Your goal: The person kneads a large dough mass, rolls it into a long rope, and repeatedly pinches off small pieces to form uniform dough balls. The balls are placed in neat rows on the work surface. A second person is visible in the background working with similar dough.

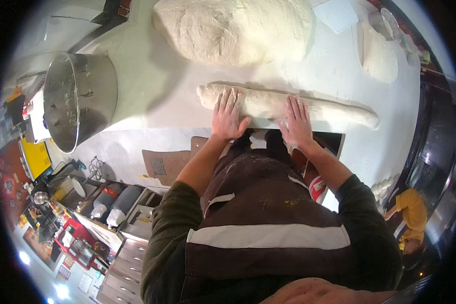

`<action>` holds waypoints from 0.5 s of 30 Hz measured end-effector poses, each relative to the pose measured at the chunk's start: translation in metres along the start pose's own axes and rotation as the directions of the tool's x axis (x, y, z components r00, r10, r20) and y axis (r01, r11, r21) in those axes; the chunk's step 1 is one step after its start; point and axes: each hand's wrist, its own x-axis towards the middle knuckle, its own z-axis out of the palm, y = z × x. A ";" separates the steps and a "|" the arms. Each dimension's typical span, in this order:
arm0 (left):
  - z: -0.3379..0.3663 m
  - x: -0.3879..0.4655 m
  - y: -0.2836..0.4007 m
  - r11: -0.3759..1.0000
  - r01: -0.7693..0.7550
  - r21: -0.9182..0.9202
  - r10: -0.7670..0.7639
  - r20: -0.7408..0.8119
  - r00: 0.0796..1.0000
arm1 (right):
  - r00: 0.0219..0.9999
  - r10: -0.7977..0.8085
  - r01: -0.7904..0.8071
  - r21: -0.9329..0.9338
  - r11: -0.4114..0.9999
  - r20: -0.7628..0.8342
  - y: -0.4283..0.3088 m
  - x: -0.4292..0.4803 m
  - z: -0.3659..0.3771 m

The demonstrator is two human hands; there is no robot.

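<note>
A long log of dough lies across the white work surface in front of me, thicker at its left end and thinner towards the right. My left hand rests on the thick left part, palm down, fingers pointing away from me. Further right, my right hand lies flat on the log in the same way. Both hands are dusted with flour, and neither is closed round the dough. Beyond the log sits a very large mound of dough, apart from it.
A big metal pot stands at the left edge. At the back right are a white scraper or sheet and a heap of flour. Small dough pieces lie at the right, near a person in yellow.
</note>
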 end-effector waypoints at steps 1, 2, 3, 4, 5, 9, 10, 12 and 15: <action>0.011 0.011 0.000 0.998 0.056 0.008 -0.056 0.019 0.998 | 0.996 0.046 -0.035 -0.134 0.990 0.077 0.011 0.002 0.004; 0.020 0.027 -0.010 0.998 -0.016 0.066 0.018 -0.019 1.000 | 1.000 0.009 -0.007 -0.084 0.996 0.018 0.022 0.011 0.009; 0.028 0.050 -0.028 0.998 -0.005 0.069 0.009 -0.063 0.998 | 1.000 0.018 -0.018 -0.064 0.998 0.011 0.034 0.033 0.014; 0.029 0.077 -0.055 0.989 -0.077 0.122 0.074 0.033 0.997 | 1.000 0.024 -0.024 -0.029 0.999 -0.008 0.048 0.058 0.013; 0.025 0.094 -0.080 0.981 -0.139 0.135 0.130 0.070 0.989 | 0.993 -0.011 -0.005 -0.134 0.991 -0.118 0.056 0.078 0.010; -0.034 0.119 -0.149 0.983 -0.062 0.171 -0.056 0.613 0.788 | 0.702 0.367 -0.584 0.198 0.787 0.610 0.076 0.122 -0.035; -0.046 0.102 -0.137 0.942 -0.073 0.328 -0.156 0.619 0.770 | 0.637 0.254 -0.532 0.176 0.829 0.728 0.067 0.113 -0.045; -0.059 0.059 -0.087 0.894 -0.033 0.446 -0.177 0.421 0.890 | 0.809 0.132 -0.201 0.060 0.978 0.572 0.024 0.067 -0.040; -0.027 -0.029 0.036 0.981 0.133 0.144 -0.150 0.119 0.981 | 0.985 -0.109 0.119 -0.072 0.990 0.136 -0.047 -0.012 -0.003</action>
